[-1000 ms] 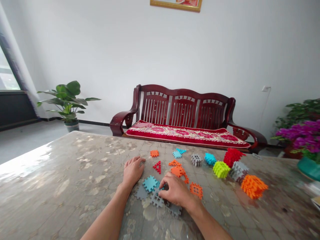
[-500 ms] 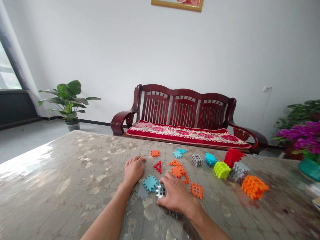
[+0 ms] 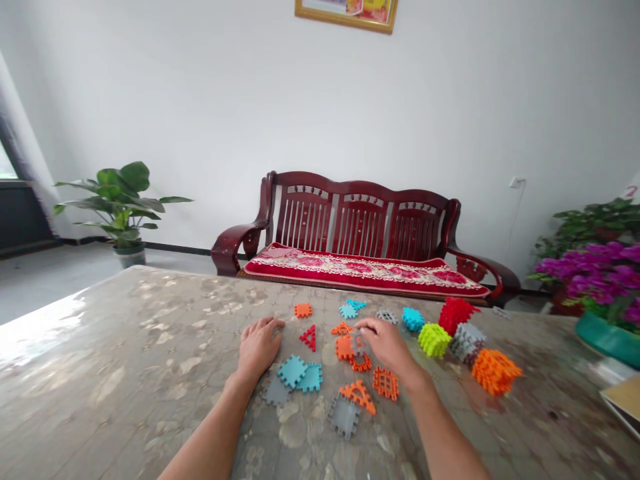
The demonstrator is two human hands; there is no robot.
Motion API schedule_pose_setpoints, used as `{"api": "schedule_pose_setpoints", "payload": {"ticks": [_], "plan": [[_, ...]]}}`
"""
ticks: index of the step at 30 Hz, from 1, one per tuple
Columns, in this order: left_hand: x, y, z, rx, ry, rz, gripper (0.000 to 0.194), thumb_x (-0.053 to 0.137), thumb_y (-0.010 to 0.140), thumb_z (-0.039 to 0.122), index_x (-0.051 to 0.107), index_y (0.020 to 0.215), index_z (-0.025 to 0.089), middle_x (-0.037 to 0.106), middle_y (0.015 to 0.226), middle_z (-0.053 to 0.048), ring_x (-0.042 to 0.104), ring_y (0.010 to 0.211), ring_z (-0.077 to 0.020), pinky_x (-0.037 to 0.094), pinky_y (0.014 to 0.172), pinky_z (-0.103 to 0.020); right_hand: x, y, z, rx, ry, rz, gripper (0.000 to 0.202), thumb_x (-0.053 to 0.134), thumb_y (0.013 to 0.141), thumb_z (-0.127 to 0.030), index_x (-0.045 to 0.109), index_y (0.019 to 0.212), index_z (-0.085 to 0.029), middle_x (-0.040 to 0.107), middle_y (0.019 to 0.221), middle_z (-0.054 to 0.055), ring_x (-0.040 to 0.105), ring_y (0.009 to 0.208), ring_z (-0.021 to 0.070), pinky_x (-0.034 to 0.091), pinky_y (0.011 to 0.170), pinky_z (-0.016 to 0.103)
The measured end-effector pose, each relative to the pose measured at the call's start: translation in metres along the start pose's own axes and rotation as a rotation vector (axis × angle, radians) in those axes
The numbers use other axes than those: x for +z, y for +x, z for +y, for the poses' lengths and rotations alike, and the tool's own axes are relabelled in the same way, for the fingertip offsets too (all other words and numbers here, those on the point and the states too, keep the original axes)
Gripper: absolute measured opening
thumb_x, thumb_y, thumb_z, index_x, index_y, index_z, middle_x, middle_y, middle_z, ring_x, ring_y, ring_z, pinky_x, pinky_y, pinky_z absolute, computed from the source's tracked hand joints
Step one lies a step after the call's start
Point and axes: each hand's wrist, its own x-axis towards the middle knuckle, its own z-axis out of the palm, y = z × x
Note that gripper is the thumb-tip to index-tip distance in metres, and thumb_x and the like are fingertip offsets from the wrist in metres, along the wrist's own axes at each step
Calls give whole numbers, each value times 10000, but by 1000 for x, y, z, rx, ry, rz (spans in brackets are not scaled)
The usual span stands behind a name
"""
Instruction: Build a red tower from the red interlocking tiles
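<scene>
My left hand (image 3: 260,345) lies flat on the table with its fingers spread, left of a red triangle piece (image 3: 309,338). My right hand (image 3: 383,340) pinches a grey piece (image 3: 359,343) over the orange pieces (image 3: 344,347). Nearer the front are light blue pieces (image 3: 293,371), a grey square (image 3: 345,415), an orange triangle (image 3: 358,396) and an orange window square (image 3: 385,383). Behind lie a small orange square (image 3: 303,310) and small blue pieces (image 3: 348,311). A grey stack (image 3: 387,317) sits just behind my right hand, partly hidden.
Stacks stand to the right: blue (image 3: 413,319), lime green (image 3: 435,340), red (image 3: 457,315), grey (image 3: 468,343) and orange (image 3: 495,372). A teal flower pot (image 3: 607,338) is at the table's right edge. A wooden bench (image 3: 360,223) stands beyond the table (image 3: 165,387).
My right hand has moved forward and right, from beside the light blue pieces to the orange ones. A second light blue piece, the grey square and the orange triangle now show. The view has shifted slightly.
</scene>
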Motion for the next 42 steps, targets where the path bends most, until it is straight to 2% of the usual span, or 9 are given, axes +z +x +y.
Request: {"api": "schedule_pose_setpoints", "payload": {"ticks": [4,8,12,15,23,27,32,37,42], "plan": [[-1,-1,2,-10,-5,-9,382,475,849,223,691,1158,284,614,1357,-54,539,1253,-238,322,1089,-417,-16,6,43,109,-221,14,296,432,883,-197,726,905,-219,743,953,43,664,910,184,465,809,284],[1,0,0,-12,-3,-4,371,485,852,234,690,1154,297,620,1352,-47,538,1256,-236,319,1089,-417,-9,5,67,158,-318,45,334,461,855,-133,687,1085,-217,717,1125,60,646,1042,170,453,869,264],[3,1,-2,-10,4,2,367,479,855,240,696,1146,296,620,1352,-48,547,1246,-240,329,1081,-414,-8,0,64,245,-486,26,311,604,802,-305,675,1089,-208,711,1094,101,654,1024,231,460,835,299],[4,2,-4,-11,5,12,364,486,850,242,701,1138,300,623,1350,-43,553,1234,-237,330,1080,-407,-8,-4,53,303,-571,-6,423,681,719,-384,661,1106,-215,705,1101,120,655,1014,268,461,802,321],[5,2,-4,-5,0,12,359,475,856,246,702,1128,303,628,1343,-42,546,1244,-230,325,1082,-408,-2,-7,37,320,-617,-19,438,597,711,-203,643,1146,-183,697,1141,161,664,1032,303,464,794,351],[5,2,-4,-12,1,5,377,460,855,249,700,1142,301,621,1348,-44,545,1244,-242,328,1079,-421,-14,-1,43,275,-467,115,478,590,734,-241,610,1211,-229,709,1145,87,666,1028,251,462,811,307],[7,3,-4,-13,-2,13,374,474,843,246,700,1134,313,627,1335,-37,546,1237,-244,326,1081,-425,-24,11,59,290,-461,362,534,567,771,-230,560,1302,-170,686,1180,125,634,1087,251,446,916,318],[6,3,-4,-18,1,14,380,475,842,241,699,1141,312,622,1346,-34,543,1235,-248,323,1084,-426,-21,24,72,322,-474,420,550,566,792,-254,534,1331,-148,676,1200,139,615,1124,266,431,960,333],[3,1,-1,-18,4,4,387,469,843,236,697,1148,303,612,1361,-38,542,1237,-250,325,1081,-426,-22,29,77,333,-469,404,540,564,817,-261,525,1335,-115,670,1203,162,613,1129,272,434,961,344]]}}
